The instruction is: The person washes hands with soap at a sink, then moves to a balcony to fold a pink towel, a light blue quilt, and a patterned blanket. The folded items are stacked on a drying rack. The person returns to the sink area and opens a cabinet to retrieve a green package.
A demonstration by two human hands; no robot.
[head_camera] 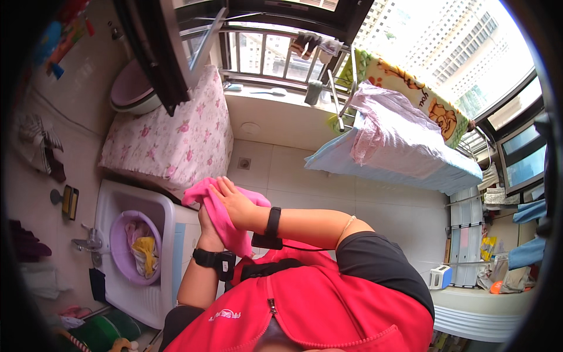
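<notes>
A bright pink cloth point(220, 218) hangs between my two hands in front of my chest. My right hand point(235, 204) lies over the cloth with its fingers stretched out and close together. Under it, my left hand point(209, 224) is partly hidden by the cloth and holds it from below. Both wrists wear black straps with small devices. To the left of my hands, a purple basin point(115, 237) with yellow, white and pink cloths point(145, 253) stands in a laundry sink point(167, 211) beneath a metal tap point(90, 243).
A flowered cover point(176, 136) drapes a box-shaped thing carrying a basin point(132, 88). Blue and pale pink cloths point(396, 132) hang on a rack at the right, near the window. An open window frame point(154, 53) juts in at upper left. The tiled floor has a drain point(244, 163).
</notes>
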